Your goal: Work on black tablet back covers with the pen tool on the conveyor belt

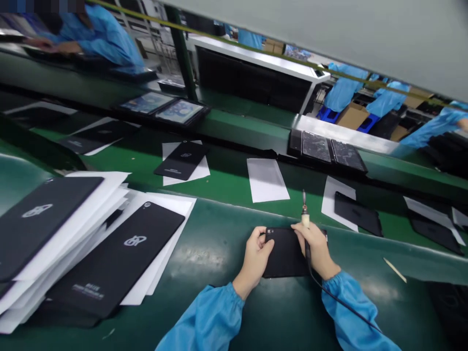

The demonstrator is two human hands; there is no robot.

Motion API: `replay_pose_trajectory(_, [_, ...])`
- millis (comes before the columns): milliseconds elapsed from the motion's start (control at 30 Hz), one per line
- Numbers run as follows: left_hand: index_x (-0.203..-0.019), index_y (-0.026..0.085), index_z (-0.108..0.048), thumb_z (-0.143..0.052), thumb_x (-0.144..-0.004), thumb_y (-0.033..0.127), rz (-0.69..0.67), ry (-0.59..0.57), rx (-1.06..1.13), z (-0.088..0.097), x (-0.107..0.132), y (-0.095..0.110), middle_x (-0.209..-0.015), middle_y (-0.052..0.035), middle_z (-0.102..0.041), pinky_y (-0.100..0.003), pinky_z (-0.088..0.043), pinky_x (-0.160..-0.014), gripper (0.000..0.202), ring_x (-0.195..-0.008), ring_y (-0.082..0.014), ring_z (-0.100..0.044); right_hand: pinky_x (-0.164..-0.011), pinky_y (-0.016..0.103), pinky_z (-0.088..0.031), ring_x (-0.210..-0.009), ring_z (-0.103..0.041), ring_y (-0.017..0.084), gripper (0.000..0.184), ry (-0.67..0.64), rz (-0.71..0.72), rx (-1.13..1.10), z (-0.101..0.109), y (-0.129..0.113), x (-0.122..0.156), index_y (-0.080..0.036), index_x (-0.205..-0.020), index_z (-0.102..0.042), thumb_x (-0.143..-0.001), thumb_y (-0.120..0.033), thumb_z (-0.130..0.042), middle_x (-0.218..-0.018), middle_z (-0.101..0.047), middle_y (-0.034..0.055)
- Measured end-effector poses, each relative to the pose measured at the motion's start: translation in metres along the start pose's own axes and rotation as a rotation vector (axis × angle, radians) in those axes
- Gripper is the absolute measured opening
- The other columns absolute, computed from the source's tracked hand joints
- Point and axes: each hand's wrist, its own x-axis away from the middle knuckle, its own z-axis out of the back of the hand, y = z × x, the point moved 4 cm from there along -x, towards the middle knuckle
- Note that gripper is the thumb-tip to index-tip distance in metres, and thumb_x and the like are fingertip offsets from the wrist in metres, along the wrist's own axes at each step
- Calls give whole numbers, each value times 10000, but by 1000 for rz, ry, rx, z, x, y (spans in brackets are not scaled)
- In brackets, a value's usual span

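A black tablet back cover (285, 256) lies on the green bench in front of me, with a small camera opening at its upper left corner. My left hand (254, 256) is closed on its left edge, thumb on the face and fingers behind the top. Between the fingers of my right hand (319, 247) is a soldering iron (305, 217), its bare metal tip pointing up and away. Its dark cord runs down over my right wrist. The fingertips of that same hand touch the cover's top edge; how firmly they hold it is hidden.
At left, black covers (126, 258) are stacked with white paper sheets (153, 265). More covers (183, 161) on papers and one bare sheet (268, 180) lie on the bright green belt. Beyond are trays of screens (179, 112) and co-workers in blue. A thin stick (395, 269) lies right.
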Motion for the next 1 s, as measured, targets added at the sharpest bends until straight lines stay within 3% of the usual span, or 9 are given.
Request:
replay_pose_trajectory(100, [-967, 194, -564, -733, -793, 278, 0, -20, 25, -2, 0, 0, -836, -30, -759, -278, -532, -705, 257, -735, -172, -711, -769, 341, -576, -880, -701, 218, 263, -7, 27, 46, -6, 21, -19, -212, -1064, -738, -1013, -222, -480, -971, -725, 91])
replay_pose_trajectory(200, [-942, 190, -571, -761, -772, 288, 17, -18, 22, -2, -2, -4, -896, -64, -761, -311, -552, -732, 273, -797, -198, -725, -750, 339, -561, -852, -695, 219, 267, 70, 23, 80, -5, 42, -63, -203, -1025, -737, -1018, -241, -474, -955, -716, 92])
replay_pose_trajectory(300, [-916, 183, -579, -784, -757, 305, 35, -19, -3, 0, -4, -10, -948, -96, -755, -324, -561, -730, 286, -800, -207, -734, -853, 381, -554, -908, -696, 236, 245, 153, 40, 82, -5, 51, -114, -202, -1022, -729, -1009, -274, -495, -975, -728, 88])
replay_pose_trajectory(400, [-921, 183, -573, -781, -769, 375, 33, -24, -10, 0, -3, -13, -934, -100, -744, -308, -557, -662, 321, -748, -200, -728, -956, 435, -526, -1000, -687, 256, 231, 253, 51, 66, -9, 41, -136, -184, -1078, -704, -1001, -281, -509, -1049, -736, 104])
replay_pose_trajectory(533, [-874, 183, -597, -703, -840, 442, -41, -39, -99, -2, 0, -7, -883, -89, -739, -274, -524, -576, 282, -684, -185, -705, -950, 434, -541, -1031, -688, 253, 226, 326, 62, 29, -23, 16, -102, -175, -1142, -685, -990, -239, -530, -1113, -731, 130])
replay_pose_trajectory(667, [-791, 184, -677, -584, -933, 376, -196, -31, -385, 1, 6, 4, -781, -75, -731, -298, -527, -668, 256, -721, -199, -698, -958, 470, -544, -1042, -697, 262, 179, 344, 80, 27, -36, 6, -45, -191, -1092, -688, -966, -189, -561, -1156, -737, 129])
replay_pose_trajectory(733, [-800, 201, -687, -558, -947, 328, -273, -5, -499, 3, 8, 10, -819, -73, -739, -316, -526, -727, 232, -764, -209, -696, -941, 474, -553, -1038, -697, 264, 186, 339, 53, 24, -39, 7, -24, -192, -1094, -682, -962, -166, -554, -1170, -735, 131])
replay_pose_trajectory(900, [-900, 231, -669, -550, -929, 225, -428, 31, -683, 6, 10, 17, -1019, -89, -733, -372, -517, -897, 122, -977, -243, -683, -915, 471, -561, -1026, -700, 267, 204, 360, 22, -6, -40, 11, -4, -204, -1081, -693, -956, -159, -538, -1160, -742, 119])
replay_pose_trajectory(1000, [-1041, 234, -655, -552, -912, 183, -495, 90, -792, 7, 13, 14, -1151, -110, -715, -437, -472, -1026, 173, -1121, -266, -647, -927, 486, -552, -1033, -696, 274, 219, 410, 9, -36, -41, 14, -2, -205, -1092, -689, -950, -142, -535, -1168, -740, 116])
